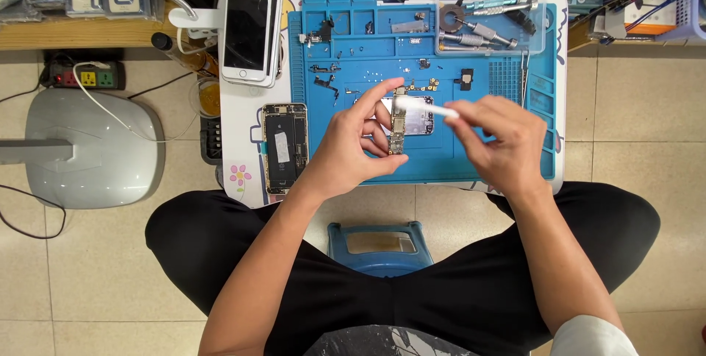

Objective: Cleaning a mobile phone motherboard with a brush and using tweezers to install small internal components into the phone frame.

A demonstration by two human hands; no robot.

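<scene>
at the centre of the blue silicone repair mat (471, 161), the left hand (353, 146) has its thumb and fingers closed on the edges of a narrow, metal-shielded phone logic board (398, 124), holding it just above the mat and over a silvery rectangular part that lies there. the right hand (500, 139) has its fingers pinched shut around a slim white stick-like tool (430, 108), blurred in this view, whose far end lies over the upper part of the board; whether the tip touches the board cannot be told. the board looks light, thin and stiff, and is judged fragile: its faces carry small components and shields, so the bare long edges, where the left fingertips already sit, are the safest hold, with light pressure and no bending. the tool appears light and rigid and suits a pen-like grip.

around the hands, small dark brackets and screws (331, 76) lie scattered on the mat's upper left. a clear tray of metal-handled screwdrivers (478, 29) rests on the mat's upper right corner. left of the mat, on the white table (239, 143), lies an opened phone housing with black battery (284, 146); above it, a stack of white phones with dark screens (250, 29). a blue plastic stool (380, 246) shows between the person's knees, and a grey lamp base (92, 146) stands on the tiled floor, well apart to the left.
</scene>
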